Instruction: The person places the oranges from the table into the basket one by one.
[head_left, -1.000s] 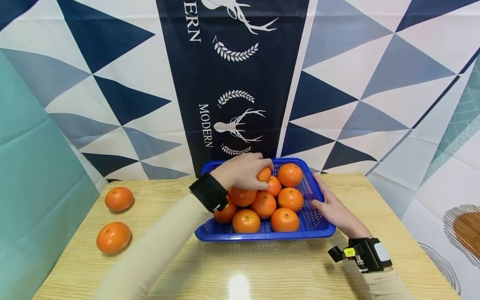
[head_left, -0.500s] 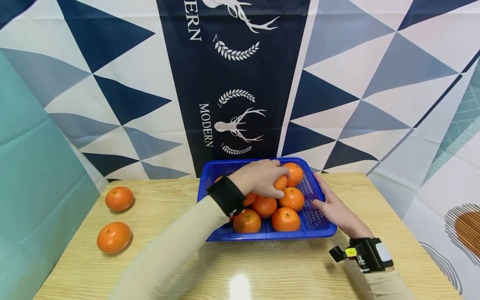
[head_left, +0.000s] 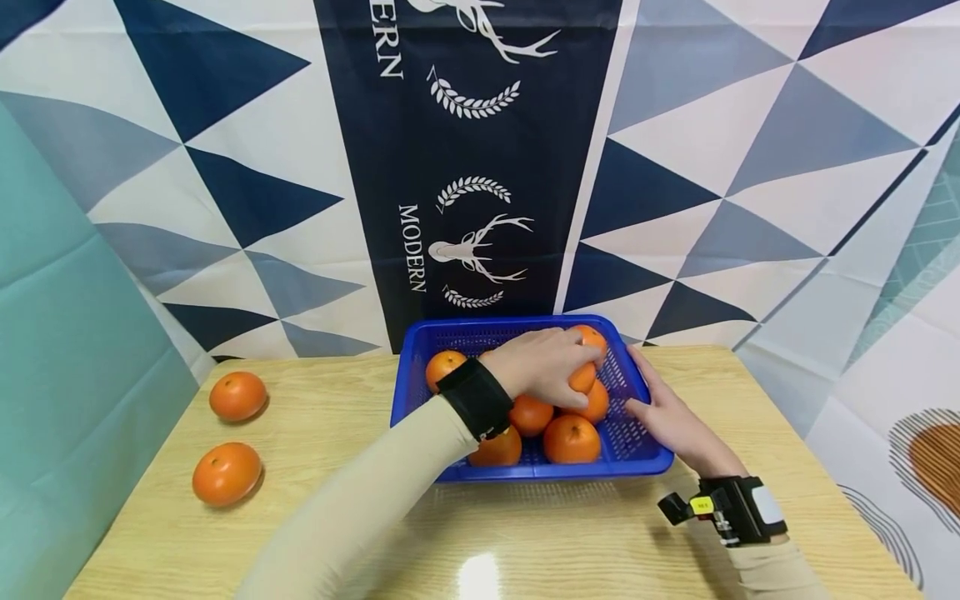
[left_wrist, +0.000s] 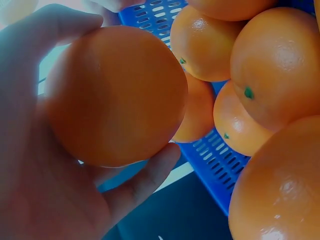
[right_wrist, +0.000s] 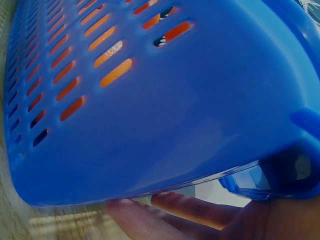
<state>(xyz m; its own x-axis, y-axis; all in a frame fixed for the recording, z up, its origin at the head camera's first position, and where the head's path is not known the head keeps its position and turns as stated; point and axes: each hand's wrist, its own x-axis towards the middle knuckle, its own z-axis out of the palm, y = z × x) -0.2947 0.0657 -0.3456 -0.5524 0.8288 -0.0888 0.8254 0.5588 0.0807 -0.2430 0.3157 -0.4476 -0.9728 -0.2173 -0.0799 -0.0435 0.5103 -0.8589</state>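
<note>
Among the fruit at the right part of a blue plastic basket [head_left: 420, 417], my left hand [head_left: 542, 367] grips an orange [left_wrist: 120, 95], thumb on one side and fingers on the other. Several more oranges [head_left: 572, 439] lie in the basket, some hidden beneath the left hand and wrist. My right hand [head_left: 667, 421] holds the basket's right side, its thumb over the rim and its fingers along the outside. In the right wrist view, fingertips [right_wrist: 145, 220] show beside the slotted blue wall.
Two oranges, one farther back [head_left: 237, 396] and one nearer [head_left: 227, 474], sit on the wooden table [head_left: 570, 542] at the left. A patterned cloth [head_left: 480, 167] hangs behind the table. Black straps with devices [head_left: 738, 508] circle both wrists.
My left hand has moved right across the basket with the orange in its grip, uncovering an orange at the basket's left. The right hand stays at the basket's right side.
</note>
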